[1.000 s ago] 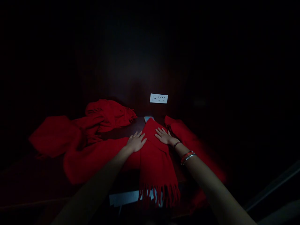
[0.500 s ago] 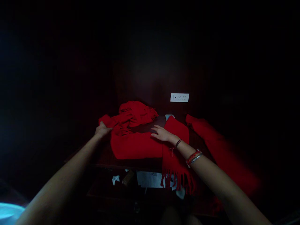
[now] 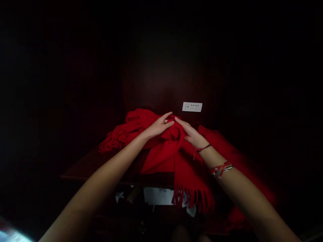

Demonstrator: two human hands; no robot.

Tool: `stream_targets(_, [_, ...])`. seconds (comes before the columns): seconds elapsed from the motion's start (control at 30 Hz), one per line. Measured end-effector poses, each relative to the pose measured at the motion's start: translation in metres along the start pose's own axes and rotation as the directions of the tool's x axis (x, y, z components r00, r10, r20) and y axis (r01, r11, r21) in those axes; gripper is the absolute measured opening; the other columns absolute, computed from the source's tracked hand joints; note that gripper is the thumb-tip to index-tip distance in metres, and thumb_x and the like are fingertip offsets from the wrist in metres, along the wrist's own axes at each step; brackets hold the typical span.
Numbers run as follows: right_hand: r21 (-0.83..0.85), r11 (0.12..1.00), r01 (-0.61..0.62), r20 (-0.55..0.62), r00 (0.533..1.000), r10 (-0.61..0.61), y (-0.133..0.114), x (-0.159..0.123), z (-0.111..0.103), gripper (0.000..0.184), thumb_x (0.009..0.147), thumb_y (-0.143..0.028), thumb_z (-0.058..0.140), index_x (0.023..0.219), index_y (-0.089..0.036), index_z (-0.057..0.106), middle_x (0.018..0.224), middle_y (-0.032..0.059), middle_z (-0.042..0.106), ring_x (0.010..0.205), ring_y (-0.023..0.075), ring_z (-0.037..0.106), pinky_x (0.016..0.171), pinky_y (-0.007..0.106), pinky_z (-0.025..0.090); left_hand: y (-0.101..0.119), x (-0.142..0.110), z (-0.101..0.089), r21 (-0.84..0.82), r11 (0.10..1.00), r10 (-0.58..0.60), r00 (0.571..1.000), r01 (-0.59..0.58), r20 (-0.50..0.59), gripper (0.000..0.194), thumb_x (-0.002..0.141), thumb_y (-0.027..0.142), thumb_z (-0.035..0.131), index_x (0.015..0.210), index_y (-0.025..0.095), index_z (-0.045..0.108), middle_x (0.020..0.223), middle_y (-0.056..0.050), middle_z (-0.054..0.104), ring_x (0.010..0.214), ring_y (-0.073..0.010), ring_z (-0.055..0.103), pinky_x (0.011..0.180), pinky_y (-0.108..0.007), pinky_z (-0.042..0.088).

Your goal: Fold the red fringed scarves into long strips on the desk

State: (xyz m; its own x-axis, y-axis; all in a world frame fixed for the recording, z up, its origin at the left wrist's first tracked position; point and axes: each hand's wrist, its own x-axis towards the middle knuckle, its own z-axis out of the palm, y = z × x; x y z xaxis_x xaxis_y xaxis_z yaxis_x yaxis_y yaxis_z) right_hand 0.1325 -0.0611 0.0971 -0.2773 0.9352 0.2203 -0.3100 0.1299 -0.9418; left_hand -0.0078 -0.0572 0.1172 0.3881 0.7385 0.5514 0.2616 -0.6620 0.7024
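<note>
A red fringed scarf (image 3: 176,158) lies over a dark wooden table (image 3: 83,166), its tassels hanging off the front edge. My left hand (image 3: 158,127) and my right hand (image 3: 188,132) meet at the scarf's raised far part, fingers curled into the cloth, lifting a fold. A crumpled heap of red cloth (image 3: 126,129) sits just left of my left hand. My right wrist wears a thin string and two bangles.
A white socket plate (image 3: 192,107) is on the dark wall behind. More red cloth (image 3: 227,148) trails to the right. White papers (image 3: 157,196) and small items sit on a shelf under the table. The room is very dark.
My left hand came in from the far left edge of the cloth to the middle. Both hands now hold the scarf bunched and lifted, where the right one lay flat before.
</note>
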Motion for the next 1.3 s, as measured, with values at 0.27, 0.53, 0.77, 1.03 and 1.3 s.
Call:
stream_targets(0.27, [-0.349,0.937,-0.009,-0.246,0.966,-0.082,-0.025,-0.053,-0.105,0.033,0.060,-0.018,0.057,0.093,-0.019,0.054,0.087,0.0021,0.061,0.077,0.0145,0.057,0.074,0.028,0.044,-0.077,-0.024,0.002,0.522,0.827,-0.209,0.976,0.211,-0.062,0.063,0.067,0.044,0.051,0.119,0.011,0.036,0.118,-0.015,0.045,0.108,-0.0243,0.041,0.087,-0.032,0.033])
stream_targets(0.53, [-0.988,0.098,-0.119,-0.132,0.982,-0.133,-0.005,-0.065,-0.122,0.071,0.055,-0.028,0.064,0.120,-0.018,0.037,0.130,0.0124,0.025,0.118,0.0288,0.023,0.093,0.043,0.025,-0.086,-0.028,0.014,0.619,0.785,-0.153,0.974,0.017,0.167,0.033,0.070,0.024,0.048,0.101,0.019,0.055,0.097,-0.004,0.060,0.088,-0.0178,0.055,0.077,-0.025,0.040])
stream_targets(0.77, [-0.942,0.189,0.277,0.227,0.942,-0.249,0.000,-0.024,-0.065,0.060,0.065,-0.026,0.056,0.121,-0.017,0.035,0.112,0.0061,0.050,0.097,0.0188,0.049,0.082,0.031,0.038,-0.008,0.019,0.044,0.274,0.910,0.292,0.950,-0.312,0.111,0.039,0.072,0.025,0.048,0.110,0.019,0.046,0.103,-0.003,0.055,0.094,-0.0146,0.050,0.084,-0.027,0.037])
stream_targets(1.03, [-0.869,0.002,-0.495,-0.432,0.757,-0.490,-0.102,-0.070,-0.171,0.035,0.068,-0.007,0.048,0.102,-0.008,0.050,0.118,0.0238,0.038,0.111,0.0333,0.033,0.086,0.051,0.025,-0.093,0.002,0.030,0.278,0.958,-0.035,0.936,-0.068,0.350,0.048,0.070,0.038,0.048,0.110,0.012,0.047,0.113,-0.011,0.049,0.103,-0.0176,0.045,0.088,-0.027,0.032])
stream_targets(1.3, [-0.987,0.109,0.118,0.139,0.969,0.204,-0.004,-0.058,-0.089,0.042,0.065,-0.032,0.058,0.104,-0.019,0.054,0.107,0.0063,0.054,0.094,0.0170,0.050,0.081,0.025,0.037,-0.127,-0.001,0.056,0.215,0.971,-0.017,0.865,-0.106,0.501,0.039,0.081,0.038,0.029,0.109,0.020,0.050,0.116,-0.001,0.049,0.106,-0.0119,0.043,0.092,-0.023,0.027])
